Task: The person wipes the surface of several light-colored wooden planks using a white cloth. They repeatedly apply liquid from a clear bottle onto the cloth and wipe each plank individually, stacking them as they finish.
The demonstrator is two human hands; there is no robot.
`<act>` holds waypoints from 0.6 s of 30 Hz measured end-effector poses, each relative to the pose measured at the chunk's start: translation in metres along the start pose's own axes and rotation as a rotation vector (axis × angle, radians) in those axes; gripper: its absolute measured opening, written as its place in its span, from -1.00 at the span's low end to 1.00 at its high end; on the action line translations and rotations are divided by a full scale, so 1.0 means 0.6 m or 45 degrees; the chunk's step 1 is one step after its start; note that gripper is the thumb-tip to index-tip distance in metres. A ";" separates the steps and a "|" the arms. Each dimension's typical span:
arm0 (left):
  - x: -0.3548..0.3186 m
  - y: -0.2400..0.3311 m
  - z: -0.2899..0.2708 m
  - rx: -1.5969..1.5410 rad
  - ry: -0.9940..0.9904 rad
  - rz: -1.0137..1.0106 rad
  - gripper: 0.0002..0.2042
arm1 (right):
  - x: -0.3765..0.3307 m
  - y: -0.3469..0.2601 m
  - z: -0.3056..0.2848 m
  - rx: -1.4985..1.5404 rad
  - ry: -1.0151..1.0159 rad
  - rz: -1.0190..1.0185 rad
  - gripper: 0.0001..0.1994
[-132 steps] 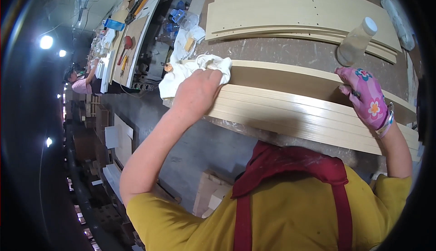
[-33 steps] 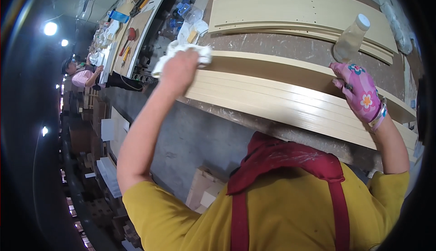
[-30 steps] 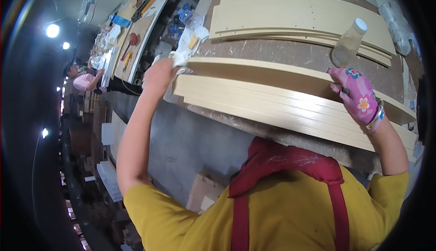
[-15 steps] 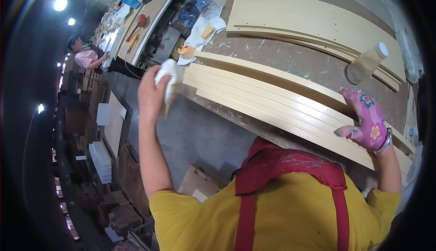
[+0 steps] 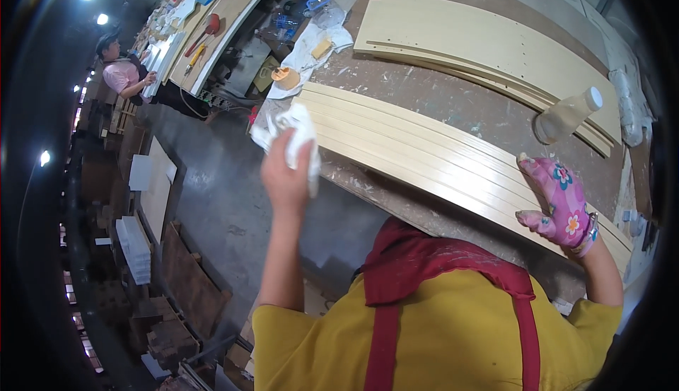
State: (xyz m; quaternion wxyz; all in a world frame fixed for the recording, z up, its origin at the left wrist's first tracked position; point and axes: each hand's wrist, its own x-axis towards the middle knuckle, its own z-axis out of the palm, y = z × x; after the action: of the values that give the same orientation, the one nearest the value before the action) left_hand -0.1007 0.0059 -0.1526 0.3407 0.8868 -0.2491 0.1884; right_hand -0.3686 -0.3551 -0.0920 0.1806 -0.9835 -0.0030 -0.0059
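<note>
My left hand (image 5: pixel 284 172) is raised off the bench edge and grips a crumpled white rag (image 5: pixel 293 134), just left of the end of a stack of long cream wooden strips (image 5: pixel 417 150). The strips lie side by side across the brown workbench (image 5: pixel 431 94). My right hand (image 5: pixel 559 203), in a pink flowered glove, rests flat on the strips' right part, fingers spread. A clear plastic bottle (image 5: pixel 566 115) lies on the bench just beyond that hand.
More cream panels (image 5: pixel 481 44) are stacked at the back of the bench. White cloths and a small orange cup (image 5: pixel 286 77) sit at the bench's left end. A second bench (image 5: pixel 212 16) with tools stands far left, where another person (image 5: pixel 124 73) works. Boards lean on the floor below.
My left hand wiped the rag leftward along the strips, went past their left end and lifted off the bench. My right hand stayed on the strips.
</note>
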 end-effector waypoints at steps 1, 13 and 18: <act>-0.018 0.018 0.016 -0.111 0.043 -0.109 -0.61 | 0.001 -0.004 -0.002 -0.015 -0.004 0.002 -0.17; -0.061 0.102 0.075 -0.880 0.138 -0.722 -0.63 | 0.009 -0.013 -0.007 -0.050 -0.057 -0.108 -0.07; -0.075 0.112 0.076 -0.854 -0.020 -0.589 -0.63 | 0.014 -0.026 0.003 -0.170 -0.100 -0.148 -0.06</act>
State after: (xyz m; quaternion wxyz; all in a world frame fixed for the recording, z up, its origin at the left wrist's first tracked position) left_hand -0.1676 -0.0549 -0.1725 0.6427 0.7604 -0.0933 0.0083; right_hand -0.3604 -0.3402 -0.0880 0.1139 -0.9910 -0.0668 0.0220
